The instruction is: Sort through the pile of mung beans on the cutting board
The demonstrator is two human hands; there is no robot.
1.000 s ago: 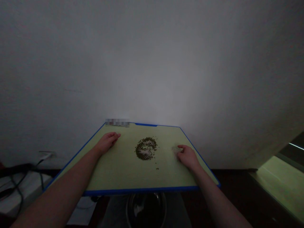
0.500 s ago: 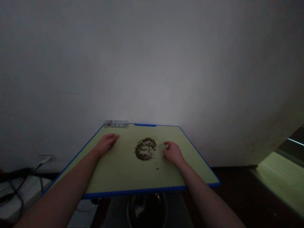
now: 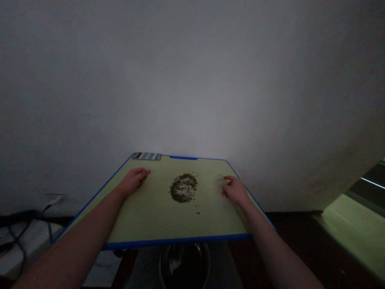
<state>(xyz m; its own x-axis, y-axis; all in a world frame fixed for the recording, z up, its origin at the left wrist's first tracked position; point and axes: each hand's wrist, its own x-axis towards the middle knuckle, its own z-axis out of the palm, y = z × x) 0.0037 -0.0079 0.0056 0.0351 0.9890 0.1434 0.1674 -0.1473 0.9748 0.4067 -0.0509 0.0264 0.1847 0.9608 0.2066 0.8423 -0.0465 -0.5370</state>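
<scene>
So we've got both bare arms reaching forward over a pale table (image 3: 144,224) with a blue edge, one on each side of the pile. Our left hand (image 3: 134,181) is by the far left part of the top, back of the hand up, fingers curled in loosely and pressed together, fingertips aimed toward the middle. Nothing visible in it.

Our right hand (image 3: 236,190) sits well off to the right, forearm angling in from the lower right corner. Index finger sticks out to the left with the thumb below it, a small gap between them, and they're holding some see-through thing (image 3: 220,185) at its edge — too faint and blurry for us to say what it's made of. The other fingers we can't really make out.

The pile of grains (image 3: 182,194) lies between our hands, near neither: green bits around white ones, a few strays toward our side.

As for writing, the phone (image 3: 146,156) lies flat at the far left corner with its screen lit in pale bands — any text is too small for us to read. Below the near edge there's a round shiny bowl (image 3: 207,263).
</scene>
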